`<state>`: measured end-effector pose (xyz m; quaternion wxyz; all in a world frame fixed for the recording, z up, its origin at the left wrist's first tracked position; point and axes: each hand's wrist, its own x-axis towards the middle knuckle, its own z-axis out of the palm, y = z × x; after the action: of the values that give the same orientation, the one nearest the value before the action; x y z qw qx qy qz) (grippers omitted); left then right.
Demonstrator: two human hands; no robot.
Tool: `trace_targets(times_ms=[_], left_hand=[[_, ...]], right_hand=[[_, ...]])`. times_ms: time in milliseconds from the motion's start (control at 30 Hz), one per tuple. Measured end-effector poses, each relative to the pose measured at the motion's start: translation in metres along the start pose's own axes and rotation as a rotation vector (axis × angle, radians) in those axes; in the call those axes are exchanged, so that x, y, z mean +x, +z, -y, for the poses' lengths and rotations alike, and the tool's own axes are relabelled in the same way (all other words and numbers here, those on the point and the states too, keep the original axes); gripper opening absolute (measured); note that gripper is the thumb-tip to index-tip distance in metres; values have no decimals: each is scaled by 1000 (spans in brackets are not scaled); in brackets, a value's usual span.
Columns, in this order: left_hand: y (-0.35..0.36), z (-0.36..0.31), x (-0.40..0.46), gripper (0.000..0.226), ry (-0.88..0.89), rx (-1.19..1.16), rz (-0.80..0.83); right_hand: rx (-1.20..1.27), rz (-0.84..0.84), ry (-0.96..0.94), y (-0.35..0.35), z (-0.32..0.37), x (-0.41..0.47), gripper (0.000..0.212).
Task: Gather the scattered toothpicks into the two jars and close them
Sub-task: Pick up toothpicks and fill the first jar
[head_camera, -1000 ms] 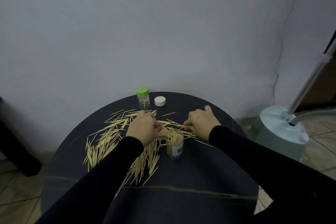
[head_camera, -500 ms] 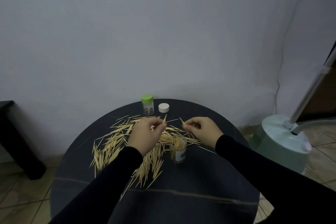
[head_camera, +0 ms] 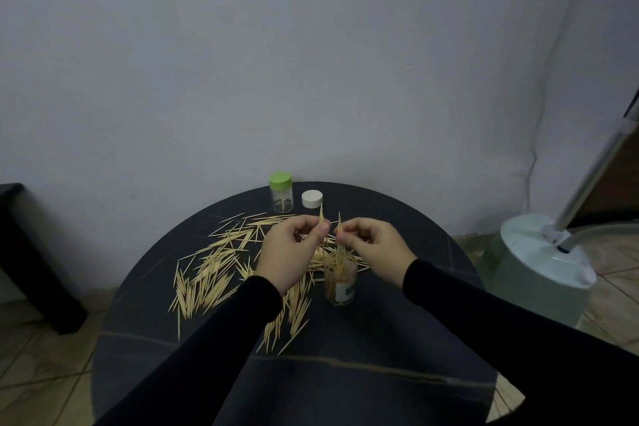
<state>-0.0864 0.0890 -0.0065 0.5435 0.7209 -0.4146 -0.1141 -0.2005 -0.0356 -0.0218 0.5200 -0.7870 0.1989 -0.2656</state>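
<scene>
Head view: left hand (head_camera: 288,254) and right hand (head_camera: 373,247) each pinch a few toothpicks (head_camera: 322,218) upright over open jar (head_camera: 340,278), rim partly hidden; scattered toothpicks (head_camera: 211,266) at 9 o'clock, green-lidded jar (head_camera: 281,192) at 12, contents unclear

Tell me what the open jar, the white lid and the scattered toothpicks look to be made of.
Open jar: clear, probably plastic or glass, since the sticks inside show through; a label sits on its side. White lid: opaque, smooth and matte, likely plastic. Scattered toothpicks: pale yellow, thin and pointed, apparently wood or bamboo, unvarnished.
</scene>
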Motion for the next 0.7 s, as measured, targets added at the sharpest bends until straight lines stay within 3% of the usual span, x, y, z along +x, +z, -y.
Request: trace_targets(times_ms=[433,700], left_hand=[[-2,-2,1,9,4,-38,-13],[11,12,-9,15,-31,78,130]], right_hand=[[-151,108,-12,-10,-7,1,6],[-235,200,-22,-17,-12,1,10]])
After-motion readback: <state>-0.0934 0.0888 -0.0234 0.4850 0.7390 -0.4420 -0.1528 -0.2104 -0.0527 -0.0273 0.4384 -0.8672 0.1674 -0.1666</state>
